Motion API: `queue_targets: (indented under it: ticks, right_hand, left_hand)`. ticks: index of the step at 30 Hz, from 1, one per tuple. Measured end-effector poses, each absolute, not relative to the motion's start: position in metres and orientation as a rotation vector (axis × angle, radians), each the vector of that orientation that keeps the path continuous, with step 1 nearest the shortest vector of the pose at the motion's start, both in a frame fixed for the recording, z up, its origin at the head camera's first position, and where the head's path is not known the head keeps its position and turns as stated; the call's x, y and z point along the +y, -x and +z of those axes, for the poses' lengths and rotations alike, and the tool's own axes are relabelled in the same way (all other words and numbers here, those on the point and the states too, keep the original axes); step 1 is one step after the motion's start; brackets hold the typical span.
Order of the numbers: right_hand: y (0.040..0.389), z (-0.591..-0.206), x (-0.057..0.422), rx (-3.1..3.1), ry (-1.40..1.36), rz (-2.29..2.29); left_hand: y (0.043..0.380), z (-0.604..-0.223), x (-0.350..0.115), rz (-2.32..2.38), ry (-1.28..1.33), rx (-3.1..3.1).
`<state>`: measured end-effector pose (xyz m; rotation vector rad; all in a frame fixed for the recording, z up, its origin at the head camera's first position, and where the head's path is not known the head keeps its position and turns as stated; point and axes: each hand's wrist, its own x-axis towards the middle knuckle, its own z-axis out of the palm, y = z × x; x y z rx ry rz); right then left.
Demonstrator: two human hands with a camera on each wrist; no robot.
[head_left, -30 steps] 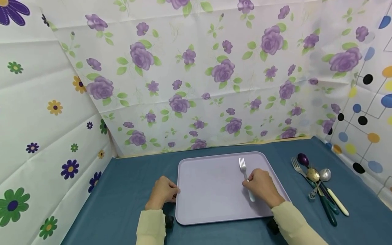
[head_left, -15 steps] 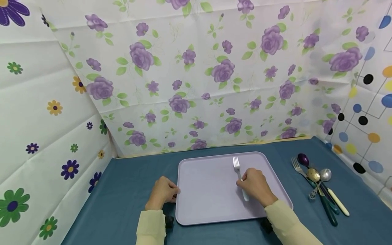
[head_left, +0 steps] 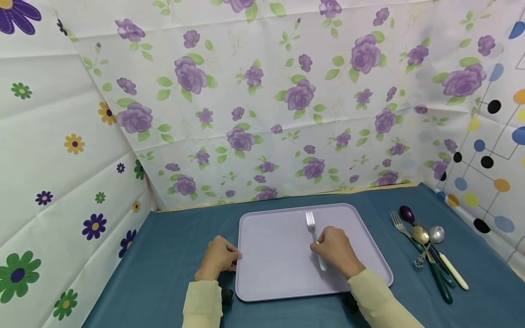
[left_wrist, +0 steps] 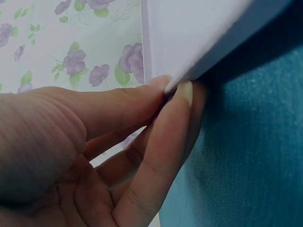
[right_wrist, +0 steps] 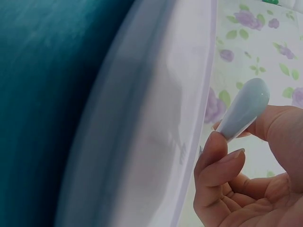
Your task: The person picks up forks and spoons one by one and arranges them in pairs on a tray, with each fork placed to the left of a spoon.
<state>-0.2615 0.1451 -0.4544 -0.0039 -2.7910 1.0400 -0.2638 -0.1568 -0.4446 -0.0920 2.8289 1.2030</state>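
A pale lilac rectangular tray (head_left: 279, 255) lies on the blue cloth. My left hand (head_left: 218, 257) pinches its left rim between thumb and fingertips, as the left wrist view shows close up. Over the right half of the tray, my right hand (head_left: 334, 250) pinches a fork (head_left: 311, 222) at its handle. The fork's metal tines point toward the back wall, and its pale blue-grey handle end (right_wrist: 246, 109) sticks out past the fingers in the right wrist view.
Right of the tray lies a pile of cutlery: a fork (head_left: 398, 222), a purple-bowled spoon (head_left: 406, 213), a gold-bowled spoon (head_left: 420, 234), a silver spoon (head_left: 436, 234) and several handles. A flowered sheet (head_left: 262, 100) stands behind the blue tablecloth (head_left: 184, 232).
My right hand has moved left across the tray with the fork in its fingers. The left hand has kept its place on the tray's rim.
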Motion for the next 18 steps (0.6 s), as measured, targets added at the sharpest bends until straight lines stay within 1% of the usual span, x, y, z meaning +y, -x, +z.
queue_targets:
  ticks: [18]
  right_hand:
    - [0.2643,-0.4540,0.1355,-2.787,0.021,1.061]
  left_hand:
    - [0.2634,-0.4433,-0.1565,1.221,0.080,2.822]
